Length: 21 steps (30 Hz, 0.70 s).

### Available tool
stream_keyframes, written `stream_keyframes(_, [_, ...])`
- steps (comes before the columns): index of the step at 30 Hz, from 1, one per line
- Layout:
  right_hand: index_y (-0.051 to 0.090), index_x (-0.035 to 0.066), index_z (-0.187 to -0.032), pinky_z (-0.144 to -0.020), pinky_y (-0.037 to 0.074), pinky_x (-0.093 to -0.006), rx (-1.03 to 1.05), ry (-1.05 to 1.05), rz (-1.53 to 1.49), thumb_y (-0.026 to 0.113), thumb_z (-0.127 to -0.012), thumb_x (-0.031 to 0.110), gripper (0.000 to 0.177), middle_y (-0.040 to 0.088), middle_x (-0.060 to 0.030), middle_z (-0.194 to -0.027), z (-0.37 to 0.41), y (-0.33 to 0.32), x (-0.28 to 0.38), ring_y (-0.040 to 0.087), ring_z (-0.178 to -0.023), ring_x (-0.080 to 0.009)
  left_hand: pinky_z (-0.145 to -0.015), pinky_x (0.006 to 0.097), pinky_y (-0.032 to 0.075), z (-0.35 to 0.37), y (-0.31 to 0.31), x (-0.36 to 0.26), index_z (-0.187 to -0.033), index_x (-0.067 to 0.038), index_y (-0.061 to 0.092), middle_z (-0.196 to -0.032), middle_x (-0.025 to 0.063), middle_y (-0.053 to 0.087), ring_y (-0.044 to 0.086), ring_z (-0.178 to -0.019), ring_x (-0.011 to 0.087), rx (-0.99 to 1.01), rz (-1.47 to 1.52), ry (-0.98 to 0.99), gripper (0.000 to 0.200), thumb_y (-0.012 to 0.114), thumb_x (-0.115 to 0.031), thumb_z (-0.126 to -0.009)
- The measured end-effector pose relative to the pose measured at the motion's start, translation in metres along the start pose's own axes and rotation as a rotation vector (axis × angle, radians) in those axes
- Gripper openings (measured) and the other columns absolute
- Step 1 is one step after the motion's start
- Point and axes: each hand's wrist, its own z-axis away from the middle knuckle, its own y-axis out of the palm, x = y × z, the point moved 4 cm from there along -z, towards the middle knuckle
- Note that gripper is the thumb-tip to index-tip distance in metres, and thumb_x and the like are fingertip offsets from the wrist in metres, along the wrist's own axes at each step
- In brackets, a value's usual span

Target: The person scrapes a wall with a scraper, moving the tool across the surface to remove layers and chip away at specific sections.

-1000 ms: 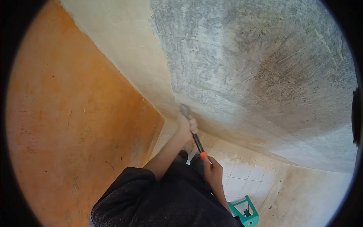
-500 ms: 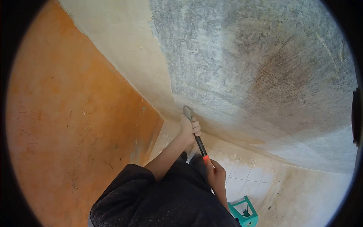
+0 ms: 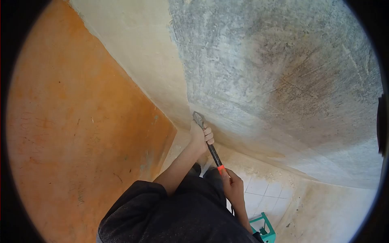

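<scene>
A long-handled scraper (image 3: pixel 214 153) has a grey metal head, a black shaft and an orange-red grip. My left hand (image 3: pixel 201 133) is closed round it just below the head. Lower down, my right hand (image 3: pixel 233 187) is closed on the grip end, near my body. The head slants up to the left and lies against or very close to the wall (image 3: pixel 243 73), by the border between its grey, scraped-looking area and a cream strip (image 3: pixel 150 60). Contact with the wall is hard to make out.
An orange wall (image 3: pixel 89 121) meets the cream strip in a corner on my left. Below are white floor tiles (image 3: pixel 257 186) with pale debris along the wall's foot. A green plastic stool (image 3: pixel 267 231) stands at lower right, partly hidden by my arm.
The scraper head has shifted slightly left along the wall, toward the cream strip, with both hands still gripping it. The whole view has moved a little.
</scene>
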Motion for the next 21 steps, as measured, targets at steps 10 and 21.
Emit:
stream_keyframes(10, [0.066,-0.002,-0.110,-0.061,0.046,-0.0303,0.033,-0.214,-0.028,0.053,-0.098,0.024,0.031,0.059,-0.0128,-0.070,-0.020,0.029,0.014,0.055,-0.066,-0.0137,-0.037,0.0296,0.019,-0.006,-0.022,-0.029,-0.072,-0.018,0.040,-0.051,-0.0062,0.021,0.020,-0.038,0.0101,-0.042,0.030,0.053,0.038,0.027,-0.042,-0.098])
stream_keyframes(21, [0.066,0.001,-0.113,-0.057,0.044,-0.0322,-0.006,-0.147,0.053,0.054,-0.098,0.025,0.031,0.061,-0.0183,-0.070,-0.009,0.026,0.013,0.058,-0.058,-0.0207,-0.036,0.0283,0.018,-0.006,-0.014,-0.019,-0.073,-0.018,0.039,-0.051,-0.0072,0.022,0.020,-0.037,0.0089,-0.036,0.046,0.038,0.037,0.029,-0.044,-0.098])
